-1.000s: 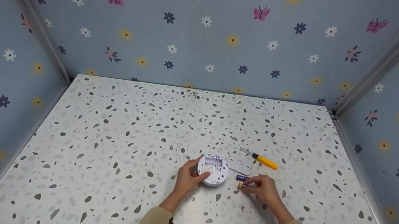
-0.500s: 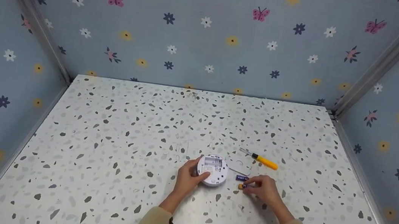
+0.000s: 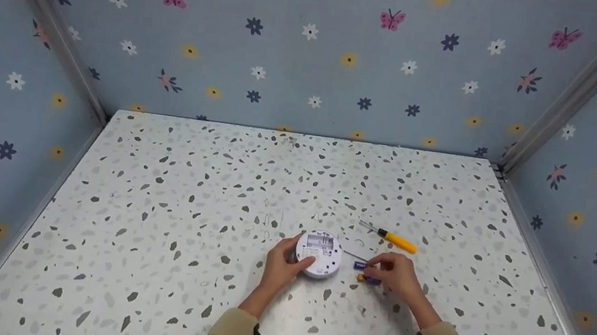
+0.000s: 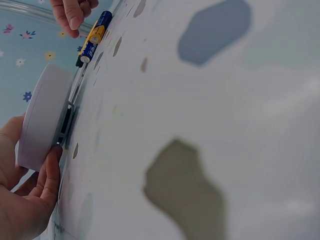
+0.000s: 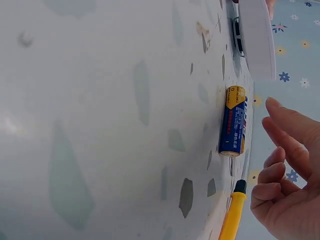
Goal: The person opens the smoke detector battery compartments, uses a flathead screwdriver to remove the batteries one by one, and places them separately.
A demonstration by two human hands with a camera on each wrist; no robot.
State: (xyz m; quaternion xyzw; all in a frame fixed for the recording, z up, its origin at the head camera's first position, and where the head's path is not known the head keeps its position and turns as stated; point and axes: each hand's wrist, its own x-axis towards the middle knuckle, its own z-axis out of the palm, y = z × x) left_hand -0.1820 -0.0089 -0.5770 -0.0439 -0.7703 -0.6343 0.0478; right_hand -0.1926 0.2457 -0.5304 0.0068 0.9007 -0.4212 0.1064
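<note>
My left hand (image 3: 281,265) grips a round white device (image 3: 327,266) by its left side, thumb on top. The device's battery compartment faces up and no battery shows inside. In the left wrist view the device (image 4: 47,115) is raised off the table on a clip-like part. Two blue-and-yellow batteries lie to its right: a farther battery (image 3: 359,265) and a nearer battery (image 3: 369,280). My right hand (image 3: 396,276) hovers just over them. In the right wrist view its fingers are loosely bent, apart from the battery (image 5: 233,122), and hold nothing.
A yellow-handled screwdriver (image 3: 398,242) lies behind my right hand. Between it and the batteries is a thin pale flat piece (image 3: 359,249), partly hidden by that hand. The speckled table (image 3: 179,255) meets flower-patterned walls (image 3: 310,72) at the back and both sides.
My right hand has released the nearer battery and lifted slightly up and away. More of that battery shows now. The left hand and the white device stay in place.
</note>
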